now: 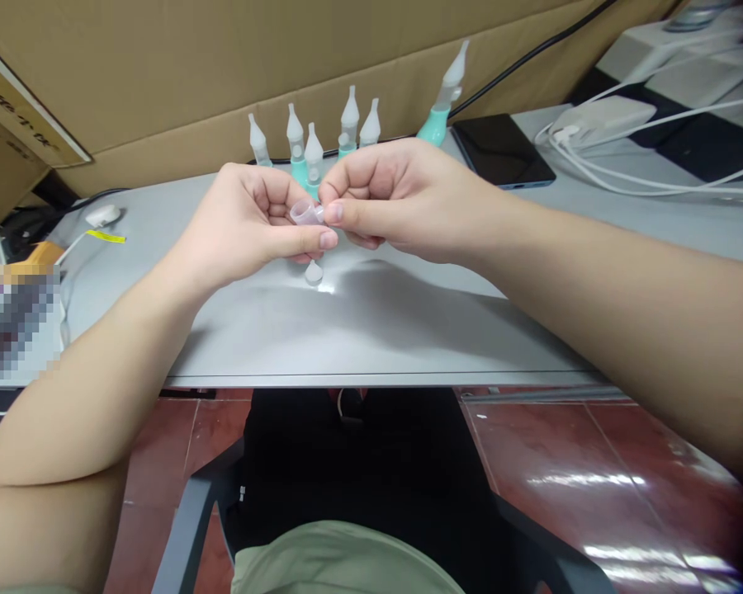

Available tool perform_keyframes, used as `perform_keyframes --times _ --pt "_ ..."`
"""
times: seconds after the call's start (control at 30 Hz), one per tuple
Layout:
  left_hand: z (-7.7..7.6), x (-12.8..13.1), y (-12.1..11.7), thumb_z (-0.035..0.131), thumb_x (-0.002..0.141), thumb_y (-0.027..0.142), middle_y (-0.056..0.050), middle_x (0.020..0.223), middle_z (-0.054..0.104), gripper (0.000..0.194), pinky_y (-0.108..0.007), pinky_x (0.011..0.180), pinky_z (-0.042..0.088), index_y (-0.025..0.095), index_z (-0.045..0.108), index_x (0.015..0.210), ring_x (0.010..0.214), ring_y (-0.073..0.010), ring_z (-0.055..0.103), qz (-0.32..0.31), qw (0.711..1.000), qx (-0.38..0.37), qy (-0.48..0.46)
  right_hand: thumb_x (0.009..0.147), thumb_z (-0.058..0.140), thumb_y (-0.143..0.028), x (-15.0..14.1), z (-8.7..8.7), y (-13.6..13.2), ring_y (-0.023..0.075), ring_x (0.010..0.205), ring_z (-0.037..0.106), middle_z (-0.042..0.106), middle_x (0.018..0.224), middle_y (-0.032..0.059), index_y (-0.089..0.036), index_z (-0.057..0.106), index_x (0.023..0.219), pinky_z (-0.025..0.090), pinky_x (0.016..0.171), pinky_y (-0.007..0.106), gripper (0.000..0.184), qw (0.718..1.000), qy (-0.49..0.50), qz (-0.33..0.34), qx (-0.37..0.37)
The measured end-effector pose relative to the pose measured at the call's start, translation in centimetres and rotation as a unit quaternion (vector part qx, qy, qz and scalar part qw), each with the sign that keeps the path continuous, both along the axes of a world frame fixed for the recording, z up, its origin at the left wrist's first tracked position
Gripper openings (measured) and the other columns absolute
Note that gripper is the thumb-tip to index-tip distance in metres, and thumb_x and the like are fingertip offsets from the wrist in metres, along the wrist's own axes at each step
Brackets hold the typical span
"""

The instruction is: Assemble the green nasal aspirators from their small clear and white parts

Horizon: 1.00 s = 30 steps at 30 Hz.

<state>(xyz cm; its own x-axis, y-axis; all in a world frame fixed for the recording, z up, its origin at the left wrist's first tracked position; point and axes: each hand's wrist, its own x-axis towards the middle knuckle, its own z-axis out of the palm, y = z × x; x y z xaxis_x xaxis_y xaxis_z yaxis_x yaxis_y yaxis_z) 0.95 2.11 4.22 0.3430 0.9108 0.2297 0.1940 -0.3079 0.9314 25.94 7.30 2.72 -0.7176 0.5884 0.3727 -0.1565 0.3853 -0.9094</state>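
My left hand [260, 219] is closed round a short clear plastic tube [303, 212], its open end facing up. My right hand [390, 198] pinches a small translucent piece [320, 214] against the tube's side; the fingertips partly hide it, and I cannot tell whether it is seated. Just below the hands, a white nozzle tip [314, 272] touches the grey table [359, 338]. Behind them stand several nasal aspirators with white tips, clear tubes and teal bulbs, among them a nasal aspirator [294, 140] partly hidden by others and the hands.
At the back right are another nasal aspirator [442, 103] and a black phone [501, 148]. White cables and a white adapter [600, 120] lie farther right. A small white device [103, 216] sits at left. Cardboard [285, 58] walls the back edge.
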Motion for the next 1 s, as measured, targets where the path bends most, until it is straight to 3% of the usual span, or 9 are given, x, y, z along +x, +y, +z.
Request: perform_keyframes --times 0.13,0.3,0.37,0.5,0.67,0.77,0.9,1.0 --pt "-0.06 -0.21 0.26 0.13 0.081 0.049 -0.004 0.083 0.087 0.057 -0.037 0.08 0.085 0.019 0.083 0.092 0.083 -0.0255 0.096 -0.018 1.0 -0.009 0.007 0.105 0.113 -0.05 -0.25 -0.36 0.22 0.0117 0.067 0.05 0.067 0.078 -0.0045 -0.022 0.076 0.099 0.037 0.06 0.03 0.047 1.0 0.008 0.021 -0.013" --pt "-0.24 -0.38 0.58 0.128 0.084 0.048 -0.004 0.083 0.085 0.054 -0.042 0.085 0.087 0.02 0.082 0.093 0.088 -0.0301 0.098 -0.022 1.0 -0.015 0.011 0.113 0.104 -0.054 -0.2 -0.75 0.75 0.0113 0.066 0.05 0.068 0.081 -0.0038 -0.022 0.071 0.102 0.035 0.059 0.029 0.047 0.999 -0.009 0.04 0.006" --pt "-0.3 -0.38 0.66 0.128 0.084 0.049 -0.003 0.083 0.085 0.055 -0.042 0.084 0.087 0.02 0.082 0.093 0.087 -0.0297 0.098 -0.022 1.0 -0.013 0.009 0.116 0.099 -0.051 -0.11 -0.76 0.77 0.0118 0.064 0.049 0.067 0.08 -0.0045 -0.023 0.071 0.103 0.033 0.058 0.029 0.041 0.999 -0.017 0.029 0.028" --pt "-0.44 -0.4 0.87 0.13 0.08 0.054 -0.003 0.083 0.086 0.06 -0.037 0.078 0.084 0.02 0.083 0.092 0.082 -0.0251 0.095 -0.015 1.0 -0.003 0.001 0.116 0.091 -0.027 0.0 -0.42 0.31 0.013 0.069 0.053 0.07 0.08 -0.0024 -0.022 0.075 0.103 0.035 0.063 0.03 0.021 0.996 -0.016 -0.047 0.076" --pt "-0.36 -0.26 0.72 0.126 0.086 0.06 -0.003 0.085 0.089 0.061 -0.032 0.079 0.081 0.019 0.082 0.094 0.084 -0.0211 0.093 -0.013 1.0 0.006 0.015 0.108 0.096 -0.026 0.05 -0.15 -0.04 0.0167 0.075 0.064 0.08 0.084 0.0019 -0.022 0.081 0.101 0.041 0.068 0.032 0.017 0.993 -0.024 -0.09 0.072" --pt "-0.15 -0.02 0.38 0.129 0.081 0.059 -0.002 0.081 0.087 0.061 -0.032 0.078 0.083 0.021 0.082 0.091 0.081 -0.0223 0.094 -0.008 1.0 0.005 0.014 0.106 0.098 -0.025 0.04 -0.22 0.11 0.017 0.077 0.066 0.08 0.086 0.0011 -0.023 0.079 0.1 0.043 0.068 0.031 0.02 0.997 -0.017 -0.057 0.043" --pt "0.03 0.22 0.03 0.132 0.075 0.056 -0.001 0.08 0.087 0.061 -0.034 0.076 0.085 0.022 0.083 0.087 0.08 -0.0251 0.096 -0.003 1.0 0.001 0.003 0.108 0.103 -0.03 0.07 -0.18 0.29 0.0125 0.068 0.052 0.074 0.081 -0.0025 -0.022 0.079 0.103 0.036 0.062 0.03 0.026 1.0 -0.007 -0.008 0.026" --pt "0.07 0.25 -0.04 0.132 0.076 0.055 -0.001 0.079 0.087 0.059 -0.034 0.076 0.085 0.021 0.084 0.087 0.078 -0.0251 0.095 -0.007 1.0 -0.004 0.001 0.109 0.108 -0.038 0.08 -0.24 0.43 0.0122 0.071 0.055 0.073 0.083 -0.0023 -0.021 0.078 0.103 0.039 0.062 0.028 0.035 1.0 0.004 0.012 0.019"
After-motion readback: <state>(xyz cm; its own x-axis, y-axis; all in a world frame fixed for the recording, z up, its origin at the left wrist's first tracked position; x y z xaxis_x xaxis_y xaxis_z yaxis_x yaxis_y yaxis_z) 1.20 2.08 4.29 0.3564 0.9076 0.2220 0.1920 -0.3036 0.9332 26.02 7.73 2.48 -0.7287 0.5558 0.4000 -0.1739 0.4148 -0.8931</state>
